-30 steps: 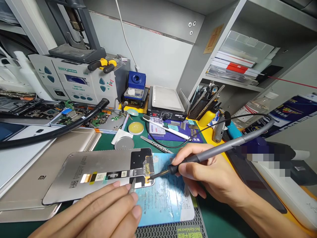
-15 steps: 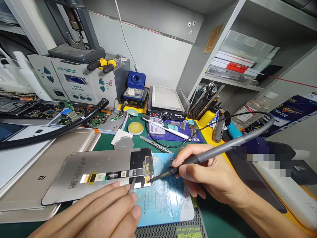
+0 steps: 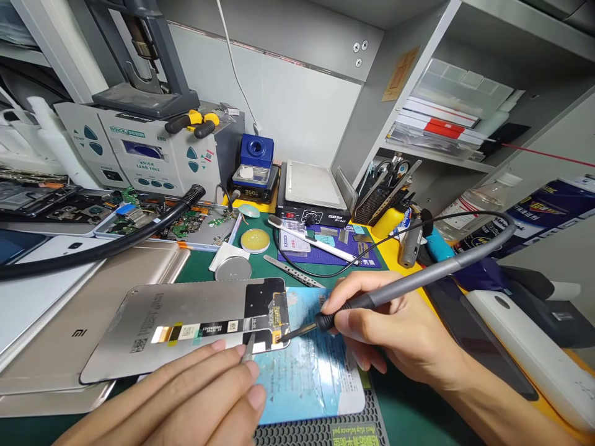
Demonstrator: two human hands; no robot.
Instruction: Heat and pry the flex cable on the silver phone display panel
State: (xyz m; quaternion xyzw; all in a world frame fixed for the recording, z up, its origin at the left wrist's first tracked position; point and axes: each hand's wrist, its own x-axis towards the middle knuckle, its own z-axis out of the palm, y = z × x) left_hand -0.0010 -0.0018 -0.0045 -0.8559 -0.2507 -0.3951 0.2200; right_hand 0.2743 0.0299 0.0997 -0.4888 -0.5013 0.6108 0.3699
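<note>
While my right hand [image 3: 400,328] grips the soldering iron [image 3: 395,290], tip on the phone screen's [image 3: 186,322] ribbon connector [image 3: 277,319], my left hand [image 3: 186,396] pinches tweezers [image 3: 249,348] against its near edge. A slip could scorch the ribbon. Screen's long axis runs left-right on the table [image 3: 409,415], connector end rightward

Phone screen back [image 3: 186,325]: brushed metal, dull sheen, black matt patch at corner. Soldering iron [image 3: 409,286]: matt grey plastic handle, black rubbery grip, bare metal tip. Blue sheet [image 3: 311,371]: glossy film, wrinkled, reflective. Mat [image 3: 400,402]: green, matt, rubbery. Hose [image 3: 106,244]: black, ribbed end, slight gloss. Round tin [image 3: 233,268]: plain metal lid.
</note>
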